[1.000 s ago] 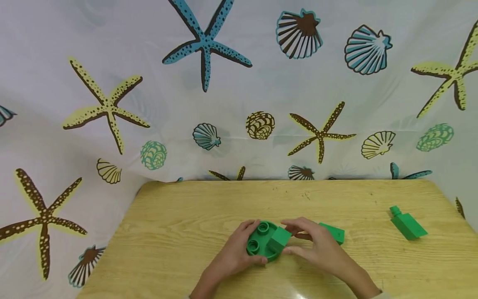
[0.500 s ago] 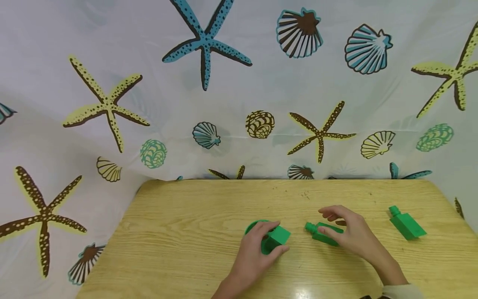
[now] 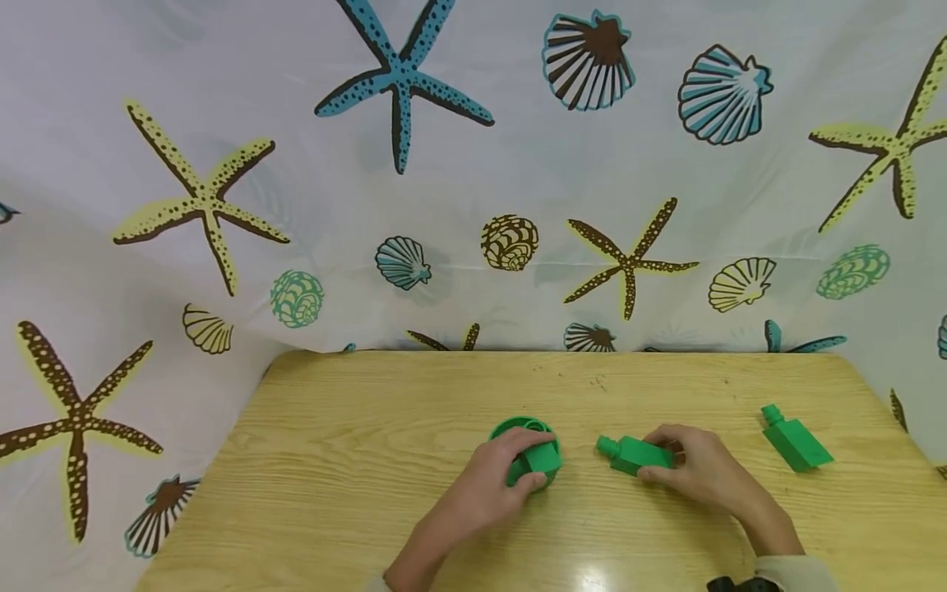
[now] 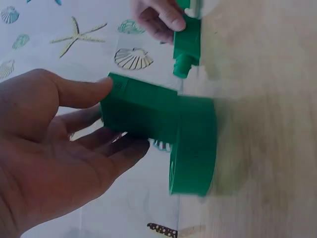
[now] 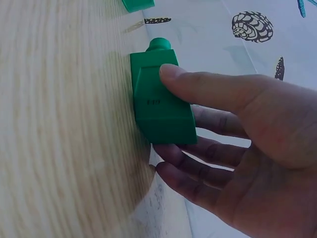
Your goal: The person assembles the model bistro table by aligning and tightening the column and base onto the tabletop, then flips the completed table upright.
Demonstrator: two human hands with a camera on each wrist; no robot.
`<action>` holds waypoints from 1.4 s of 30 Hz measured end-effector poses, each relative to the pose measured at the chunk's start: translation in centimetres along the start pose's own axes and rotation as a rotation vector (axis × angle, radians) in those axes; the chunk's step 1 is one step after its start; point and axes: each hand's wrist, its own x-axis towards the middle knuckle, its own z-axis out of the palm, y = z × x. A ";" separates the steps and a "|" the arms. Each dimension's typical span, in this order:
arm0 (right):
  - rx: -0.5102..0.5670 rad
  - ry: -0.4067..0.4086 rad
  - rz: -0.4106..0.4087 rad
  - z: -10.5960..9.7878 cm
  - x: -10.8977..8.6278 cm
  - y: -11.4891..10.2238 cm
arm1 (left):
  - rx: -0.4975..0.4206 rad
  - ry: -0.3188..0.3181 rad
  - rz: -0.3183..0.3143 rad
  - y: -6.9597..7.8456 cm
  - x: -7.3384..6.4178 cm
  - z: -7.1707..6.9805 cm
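A round green base point(image 4: 195, 148) with ring-shaped sockets is on the table, and a green block point(image 4: 141, 109) stands upright in it. My left hand point(image 3: 481, 489) holds this block between thumb and fingers, partly covering the base in the head view. To the right lies a second green block point(image 3: 638, 456) with a ridged round peg on its end, the peg pointing left. Its far end is pinched by my right hand point(image 3: 706, 473), the thumb point(image 5: 198, 87) on the marked face and fingers behind.
Another green pegged block point(image 3: 797, 444) with a slanted end lies farther right on the wooden table point(image 3: 370, 460). A white cloth point(image 3: 459, 164) printed with starfish and shells hangs behind the table and along its sides.
My right hand has left the round base and moved right to grip the loose pegged block. My left hand has shifted from the base's rim to the upright block.
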 end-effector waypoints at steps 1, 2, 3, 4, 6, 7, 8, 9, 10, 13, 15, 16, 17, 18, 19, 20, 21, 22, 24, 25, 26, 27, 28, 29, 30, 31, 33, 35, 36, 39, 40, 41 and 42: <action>0.003 0.005 0.006 0.0 0.1 0.0 | -0.012 -0.024 -0.002 -0.1 0.0 -0.4; 0.008 0.013 0.012 0.1 0.1 0.0 | -0.023 -0.043 -0.003 -0.3 0.0 -0.7; 0.017 0.020 0.011 0.1 0.2 0.0 | -0.038 -0.059 -0.002 -0.5 0.0 -0.9; 0.030 0.025 0.011 0.1 0.2 0.0 | -0.050 -0.069 0.001 -0.6 -0.1 -1.1; 0.062 0.032 0.006 0.1 0.2 0.0 | -0.060 -0.077 0.006 -1.0 -0.2 -1.4; 0.086 0.033 0.000 0.1 0.2 -0.1 | -0.055 -0.074 0.009 -1.2 -0.3 -1.6; 0.122 0.024 -0.010 0.1 0.2 -0.1 | -0.053 -0.067 0.011 -1.3 -0.4 -1.7; 0.161 0.009 -0.019 0.1 0.2 -0.2 | -0.049 -0.058 0.012 -1.4 -0.5 -1.8; 0.203 -0.007 -0.028 0.1 0.3 -0.3 | -0.046 -0.048 0.011 -1.5 -0.6 -1.9; 0.335 -0.059 -0.037 0.4 0.3 -0.7 | -0.063 -0.016 -0.015 -1.7 -0.9 -2.2; 0.397 -0.073 -0.033 0.6 0.3 -1.0 | -0.075 0.008 -0.035 -1.7 -1.1 -2.1; 0.419 -0.069 -0.026 0.7 0.3 -1.2 | -0.079 0.023 -0.042 -1.7 -1.1 -2.1; 0.434 -0.061 -0.019 0.8 0.2 -1.3 | -0.082 0.040 -0.049 -1.7 -1.1 -2.0; 0.446 -0.055 -0.019 0.8 0.2 -1.5 | -0.076 0.057 -0.052 -1.7 -1.1 -1.9; 0.456 -0.046 -0.015 0.9 0.2 -1.6 | -0.070 0.074 -0.055 -1.7 -1.1 -1.8; 0.469 -0.039 -0.008 1.0 0.2 -1.8 | -0.067 0.088 -0.055 -1.7 -1.1 -1.7; 0.473 -0.033 -0.007 1.0 0.2 -1.9 | -0.061 0.101 -0.057 -1.7 -1.0 -1.6; 0.480 -0.029 -0.008 1.1 0.2 -2.0 | -0.057 0.111 -0.058 -1.7 -1.0 -1.5; 0.497 -0.020 -0.008 1.2 0.2 -2.1 | -0.058 0.124 -0.054 -1.8 -1.0 -1.4; 0.509 -0.013 -0.006 1.3 0.2 -2.2 | -0.065 0.127 -0.055 -1.9 -0.9 -1.4; 0.518 -0.003 -0.006 1.3 0.3 -2.2 | -0.079 0.131 -0.049 -2.0 -0.9 -1.3; 0.512 0.014 -0.012 1.4 0.3 -2.3 | -0.096 0.137 -0.046 -2.0 -0.9 -1.3; 0.514 0.033 -0.017 1.4 0.3 -2.3 | -0.117 0.142 -0.042 -2.1 -0.9 -1.3; 0.511 0.053 -0.026 1.5 0.3 -2.3 | -0.142 0.148 -0.041 -2.2 -0.8 -1.2; 0.494 0.075 -0.045 1.6 0.4 -2.3 | -0.162 0.155 -0.041 -2.3 -0.8 -1.2; 0.478 0.099 -0.062 1.6 0.4 -2.4 | -0.180 0.163 -0.040 -2.4 -0.7 -1.1; 0.458 0.135 -0.079 1.8 0.6 -2.4 | -0.192 0.187 -0.044 -2.6 -0.6 -0.9; 0.474 0.148 -0.093 2.0 0.7 -2.5 | -0.192 0.213 -0.050 -2.8 -0.6 -0.8; 0.481 0.151 -0.094 2.0 0.8 -2.6 | -0.193 0.225 -0.051 -2.8 -0.6 -0.7; 0.485 0.157 -0.092 2.2 0.9 -2.8 | -0.206 0.261 -0.050 -3.0 -0.4 -0.4; 0.473 0.163 -0.099 2.2 0.9 -2.9 | -0.220 0.268 -0.047 -3.0 -0.3 -0.3; 0.453 0.173 -0.106 2.3 1.0 -3.0 | -0.234 0.273 -0.045 -3.0 -0.2 -0.3; 0.426 0.185 -0.115 2.3 1.0 -3.1 | -0.249 0.276 -0.043 -3.0 -0.2 -0.2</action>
